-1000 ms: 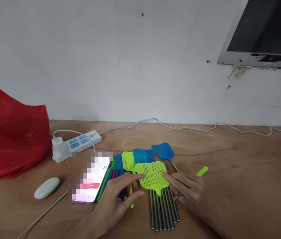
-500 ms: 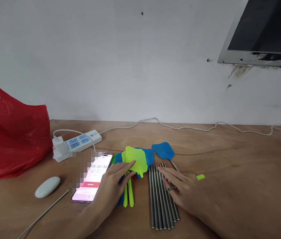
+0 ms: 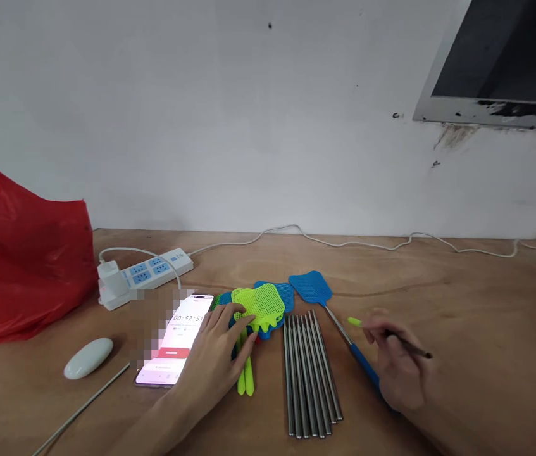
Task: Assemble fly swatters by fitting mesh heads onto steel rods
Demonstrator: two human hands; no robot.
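Note:
Palm down, my left hand point(image 3: 223, 345) rests with spread fingers at the pile of fly swatter heads, touching a yellow-green head point(image 3: 261, 301); a blue head point(image 3: 283, 294) lies beneath. Two yellow-green handles point(image 3: 249, 373) stick out under the fingers. My right hand point(image 3: 398, 367) is closed around a thin dark rod point(image 3: 412, 348), which juts out to the right. A yellow-green tip point(image 3: 354, 322) shows by its fingertips; whether it joins the rod is hidden. Below runs a blue fly swatter point(image 3: 310, 288), its handle partly covered by this hand. Several metal rods point(image 3: 310, 380) lie side by side between my hands.
A lit phone point(image 3: 177, 342) with a running timer lies left of my left hand. Beyond are a white power strip point(image 3: 154, 272), a white mouse-shaped object point(image 3: 88, 358) and a red plastic bag point(image 3: 25, 259). A white cable point(image 3: 343, 244) runs along the wall.
My right hand has lifted off the metal rods and moved right, now gripping the thin dark rod. The left hand has shifted slightly, and the yellow-green heads under it have moved a little.

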